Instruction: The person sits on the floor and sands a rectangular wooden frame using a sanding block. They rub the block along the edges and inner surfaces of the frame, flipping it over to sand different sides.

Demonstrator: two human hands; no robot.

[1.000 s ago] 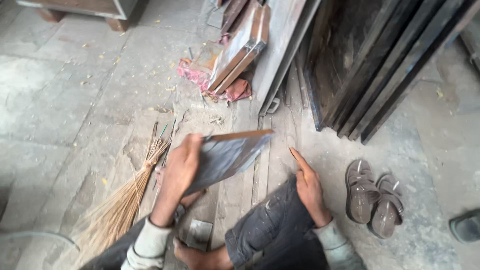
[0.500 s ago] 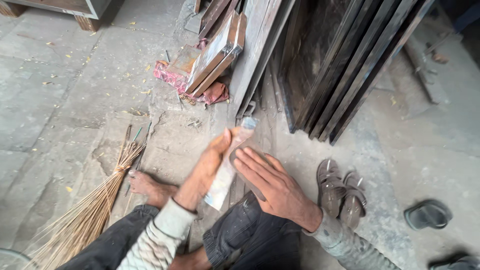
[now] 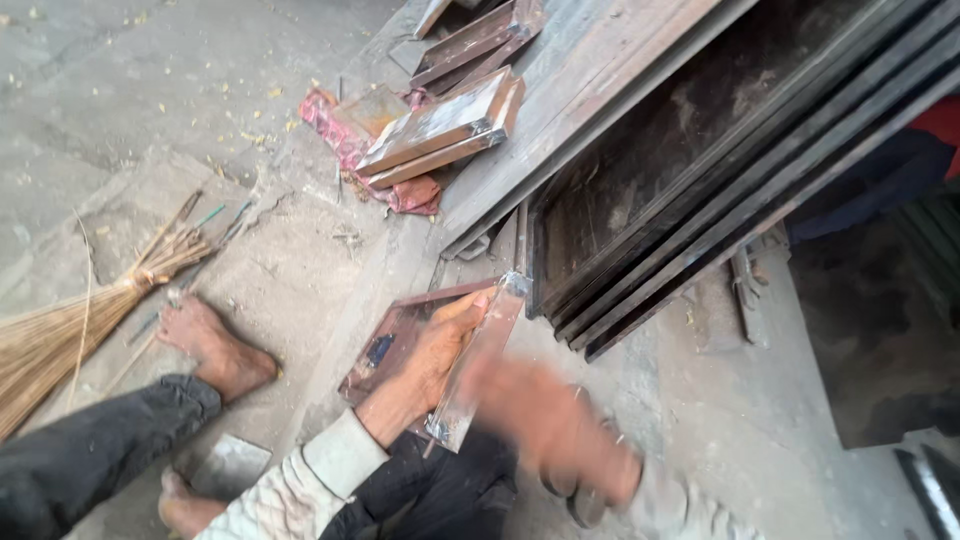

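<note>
Two hands are seen, two bare feet, one broom and one flat metal tray. The metal tray (image 3: 470,365) is gripped along its edge by the left hand (image 3: 440,345), the fingers closed over the rim and the thumb laid on top, so that the tray is held tilted up off the floor, just in front of the knees. The right hand (image 3: 545,420) is blurred; it lies just right of the tray's lower end, and whether it touches the tray or how far it is spread cannot be told. One bare foot (image 3: 215,345) is planted to the left of the left hand, with the broom (image 3: 70,325) beyond it. A stack of rusty metal frames (image 3: 445,125) lies on a red cloth (image 3: 335,125) ahead of the hands. Compared with half a second earlier, the tray has been turned more edge-on, and the right hand has been drawn back from its face.
</note>
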